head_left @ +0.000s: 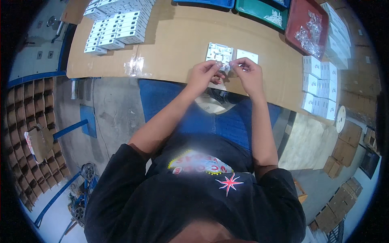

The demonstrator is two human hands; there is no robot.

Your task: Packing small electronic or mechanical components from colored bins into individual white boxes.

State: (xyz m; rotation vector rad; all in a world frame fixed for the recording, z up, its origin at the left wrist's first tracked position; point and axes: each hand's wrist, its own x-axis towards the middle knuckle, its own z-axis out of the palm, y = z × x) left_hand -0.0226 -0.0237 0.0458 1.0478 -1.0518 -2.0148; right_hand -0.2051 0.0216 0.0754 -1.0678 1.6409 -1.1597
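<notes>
A white square plastic housing [213, 49] with small parts inside it lies near the front edge of the cardboard-covered table. Close to its right side is a flat white square plate [248, 55]. My left hand [204, 75] is at the housing's near edge, thumb and forefinger pinched together. My right hand [250, 76] is just to the right, fingertips also pinched, near the housing's lower right corner. Whatever the fingertips hold is too small to make out.
Stacks of small white boxes stand at the table's [170, 44] far left [121, 28] and right [320, 85]. Along the back are a blue tray [206, 3], a green tray [247, 10] with white pieces, and a red tray [293, 24] holding clear bags [310, 34].
</notes>
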